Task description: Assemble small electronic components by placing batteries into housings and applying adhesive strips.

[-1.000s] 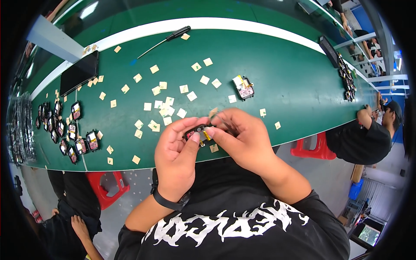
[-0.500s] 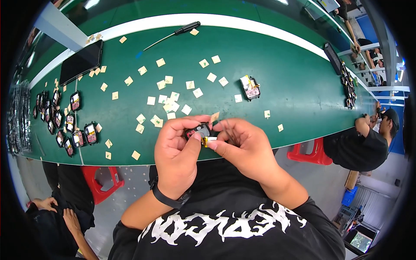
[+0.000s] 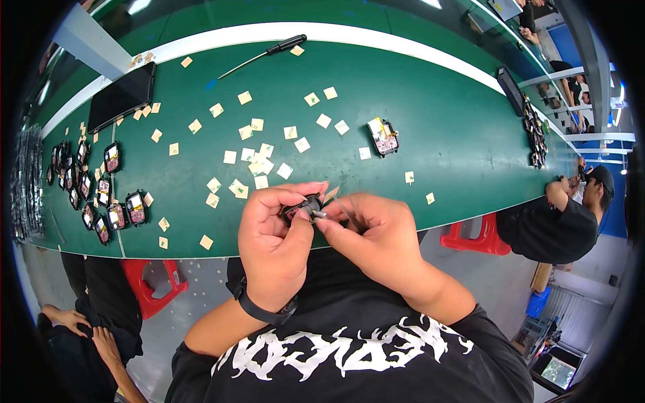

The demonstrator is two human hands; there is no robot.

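Observation:
My left hand (image 3: 274, 235) is closed around a small black watch case (image 3: 310, 202), its thumb pressing on the open inner side, where a bit of pink circuit board shows. Against the case's right edge, my right hand (image 3: 379, 228) pinches a small silvery battery (image 3: 320, 215) between thumb and finger. Its other fingers are slightly blurred. A tan adhesive square (image 3: 331, 195) stands up between the case and my right fingertips. Most of the case's inside is covered by my fingers. Farther off to the right lies another open watch case (image 3: 383, 138) with a pink board and yellow tape.
Adhesive squares (image 3: 256, 163) lie scattered over the green table (image 3: 457, 134). Several open watch cases (image 3: 113, 157) cluster at the left, below a black tablet-like panel (image 3: 122, 97). A screwdriver (image 3: 263, 55) lies at the back. Co-workers sit left and right, near red stools (image 3: 476, 236).
The battery in my right fingers has turned and moved closer to the watch case, showing less of its white and yellow face. The whole view has shifted slightly.

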